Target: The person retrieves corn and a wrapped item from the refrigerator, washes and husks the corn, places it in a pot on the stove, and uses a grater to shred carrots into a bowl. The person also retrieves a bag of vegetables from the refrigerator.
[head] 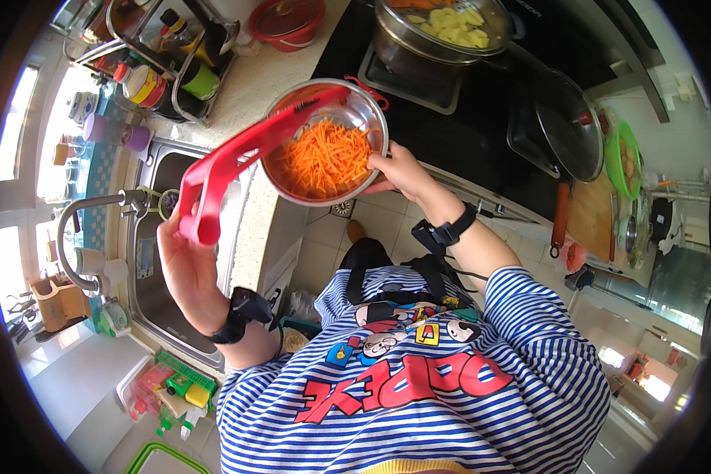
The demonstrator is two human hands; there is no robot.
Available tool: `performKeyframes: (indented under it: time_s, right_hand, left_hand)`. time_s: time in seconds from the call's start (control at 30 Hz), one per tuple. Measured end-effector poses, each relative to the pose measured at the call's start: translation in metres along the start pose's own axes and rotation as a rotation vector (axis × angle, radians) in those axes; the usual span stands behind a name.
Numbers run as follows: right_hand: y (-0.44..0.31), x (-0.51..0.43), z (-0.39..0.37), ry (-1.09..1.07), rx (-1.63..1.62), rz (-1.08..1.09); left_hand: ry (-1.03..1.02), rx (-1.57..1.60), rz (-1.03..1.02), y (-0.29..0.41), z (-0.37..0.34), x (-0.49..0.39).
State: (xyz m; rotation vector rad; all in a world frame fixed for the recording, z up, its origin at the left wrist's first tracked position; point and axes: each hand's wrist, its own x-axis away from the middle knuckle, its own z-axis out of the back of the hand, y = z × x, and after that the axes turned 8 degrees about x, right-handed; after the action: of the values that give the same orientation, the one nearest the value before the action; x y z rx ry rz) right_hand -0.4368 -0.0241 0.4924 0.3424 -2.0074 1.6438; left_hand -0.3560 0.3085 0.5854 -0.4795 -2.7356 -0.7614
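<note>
My left hand (pixel 192 269) grips the handle end of a red plastic grater (pixel 266 135), held slanting with its far end over a stainless steel bowl (pixel 361 117). Shredded carrot (pixel 329 155) lies heaped in the bottom of the bowl. On the bowl's right side, my right hand (pixel 402 172) holds the rim, thumb on top and fingers underneath. The bowl is tilted towards me in front of the counter edge. Part of its far inner wall is hidden behind the grater.
A steel steamer pot (pixel 418 54) with pale yellow chunks (pixel 453 26) stands on the black cooktop (pixel 444 133). Right of it are a glass lid (pixel 569 127) and a wooden cutting board (pixel 589 219). The sink (pixel 175 296), faucet (pixel 74 210) and bottle rack (pixel 183 89) are at left.
</note>
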Motion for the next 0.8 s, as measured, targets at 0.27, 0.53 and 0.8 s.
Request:
performKeyframes:
  time_s: [0.27,0.53,0.8]
  right_hand:
    - [0.036,0.048,0.029,-0.025,0.079,0.020]
    - [0.103,0.111,0.064,-0.020,0.042,-0.073]
    - [0.169,0.183,0.079,0.348,-0.178,-0.181]
  left_hand:
    - [-0.129,-0.225,0.047,-0.009,0.032,0.032]
    - [-0.118,-0.305,0.309,-0.036,0.042,0.029]
    - [-0.210,-0.442,0.621,-0.114,0.006,-0.013]
